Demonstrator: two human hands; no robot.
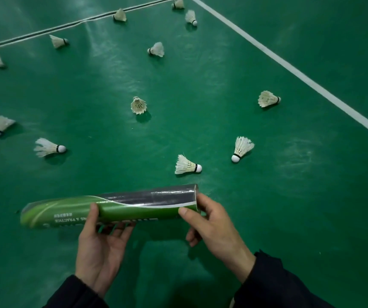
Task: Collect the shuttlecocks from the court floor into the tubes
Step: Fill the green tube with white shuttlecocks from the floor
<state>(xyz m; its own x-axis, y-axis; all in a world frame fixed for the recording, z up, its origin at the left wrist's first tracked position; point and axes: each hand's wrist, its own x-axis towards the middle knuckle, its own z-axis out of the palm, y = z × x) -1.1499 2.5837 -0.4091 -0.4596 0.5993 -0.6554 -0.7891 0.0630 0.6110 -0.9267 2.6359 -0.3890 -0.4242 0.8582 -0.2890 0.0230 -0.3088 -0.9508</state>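
The left hand (pixel 99 245) cradles a long green-and-black cardboard shuttlecock tube (pixel 109 206) from beneath, thumb over its front, fingers curled under, so it is clamped on the tube. The tube lies level above the green court floor (pixel 289 196). At the tube's right end the right hand (pixel 212 223) pinches the rim. Beyond the tube, white feathered shuttlecocks (pixel 187 164) lie scattered, none collected yet by the look of it. If the tube tips while being loaded, the shuttlecocks could slide out; jamming them in feathers-first would likely crush the skirts.
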